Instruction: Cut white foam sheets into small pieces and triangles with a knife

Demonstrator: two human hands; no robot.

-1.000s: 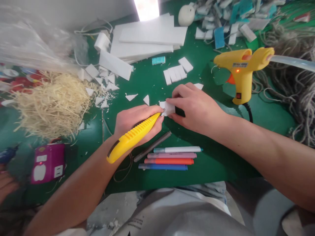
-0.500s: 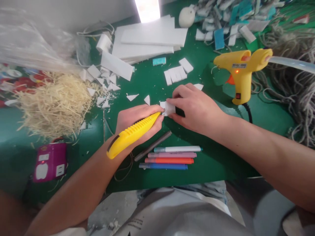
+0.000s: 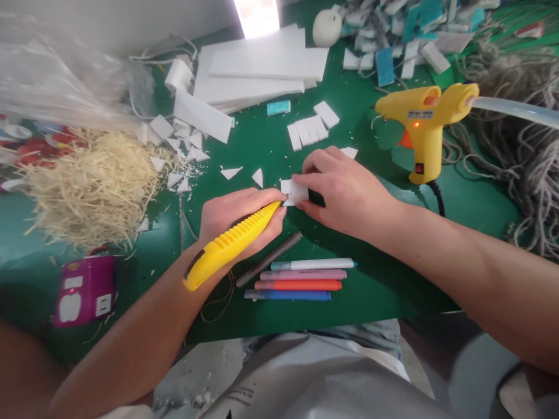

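Note:
My left hand [image 3: 242,218] is closed around a yellow utility knife [image 3: 231,247], whose tip points right at a small white foam piece [image 3: 297,192]. That piece is pinched by the thumb and fingers of my right hand [image 3: 340,189] against the green table. Fingertips hide part of the blade and of the piece. Just beyond my hands lie several cut white foam blocks [image 3: 311,131] and two white triangular scraps [image 3: 257,177]. Several markers [image 3: 301,285] lie side by side nearer my body, with a grey stick [image 3: 268,260] beside them.
A yellow glue gun [image 3: 425,128] stands at the right before tangled grey cord [image 3: 537,180]. Foam sheets [image 3: 266,61] and a bright lamp [image 3: 257,17] are at the back. Straw [image 3: 96,186] and a purple box [image 3: 85,291] lie left; foam bits [image 3: 386,64] are piled back right.
The whole view has shifted slightly, so the table items appear a little further left. The knife's tip has moved slightly back from the foam piece's middle; both hands keep their holds.

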